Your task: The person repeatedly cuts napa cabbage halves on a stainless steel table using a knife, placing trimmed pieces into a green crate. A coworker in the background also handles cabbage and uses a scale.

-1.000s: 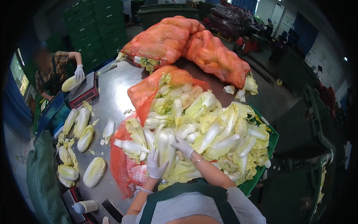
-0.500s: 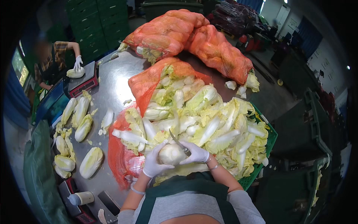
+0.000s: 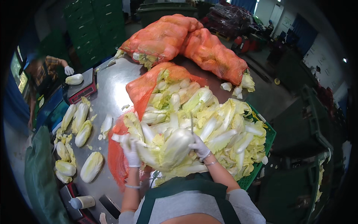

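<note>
A napa cabbage (image 3: 178, 146) lies tilted in front of me over a heap of loose leaves. At its left side, my gloved left hand (image 3: 131, 151) is closed on an outer cabbage leaf (image 3: 148, 154), which spreads away from the head. My gloved right hand (image 3: 200, 147) grips a knife (image 3: 192, 122) with the blade pointing up, its fingers against the cabbage's right side. The knife's handle is mostly hidden in that hand. Trimmed leaves (image 3: 233, 138) pile up to the right in a green crate (image 3: 269, 137).
An opened orange mesh sack (image 3: 140, 87) spills cabbages ahead; two full sacks (image 3: 164, 39) lie behind it. Several trimmed cabbages (image 3: 91, 167) rest on the metal table (image 3: 108, 80) at left, near a bottle (image 3: 82, 202). Across, a co-worker's gloved hand (image 3: 69, 70) is near a scale (image 3: 82, 89).
The cabbage has turned from base-up to lying on its side. My left hand moved left, drawing out a leaf; my right hand moved slightly right. The co-worker's hand lifted off the cabbage on the scale.
</note>
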Demonstrator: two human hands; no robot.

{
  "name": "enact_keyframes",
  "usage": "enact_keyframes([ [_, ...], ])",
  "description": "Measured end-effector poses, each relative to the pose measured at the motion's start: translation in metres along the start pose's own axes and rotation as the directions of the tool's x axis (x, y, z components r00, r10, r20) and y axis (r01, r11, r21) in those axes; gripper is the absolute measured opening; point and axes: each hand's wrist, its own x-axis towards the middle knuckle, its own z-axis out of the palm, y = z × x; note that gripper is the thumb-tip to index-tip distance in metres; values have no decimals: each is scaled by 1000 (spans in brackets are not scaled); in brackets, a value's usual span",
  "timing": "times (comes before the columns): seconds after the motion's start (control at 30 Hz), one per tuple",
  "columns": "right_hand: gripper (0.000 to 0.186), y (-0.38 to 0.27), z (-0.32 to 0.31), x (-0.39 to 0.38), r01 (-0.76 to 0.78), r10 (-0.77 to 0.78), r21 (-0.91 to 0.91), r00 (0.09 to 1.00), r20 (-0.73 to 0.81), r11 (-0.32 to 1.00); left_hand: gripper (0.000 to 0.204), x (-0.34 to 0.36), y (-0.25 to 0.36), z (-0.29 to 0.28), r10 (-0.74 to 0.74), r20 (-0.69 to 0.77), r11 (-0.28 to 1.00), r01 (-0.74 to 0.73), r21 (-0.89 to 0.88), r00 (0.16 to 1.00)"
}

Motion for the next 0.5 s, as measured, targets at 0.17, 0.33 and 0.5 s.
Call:
enact_keyframes([
  [0.17, 72, -42, 22, -7, 283, -246, 210, 951, -188, 936, 53, 20, 3, -26, 142, 116, 900, -177, 399, 983],
  [0.33, 68, -58, 85, -2, 253, -315, -352, 940, -131, 901, 100, -37, 112, 43, 122, 615, 898, -350, 265, 779],
  [0.5, 73, -50, 109, -6, 306, -468, -728, 883, -23, 614, 119, -63, 88, 64, 125, 465, 976, -194, 104, 877],
])
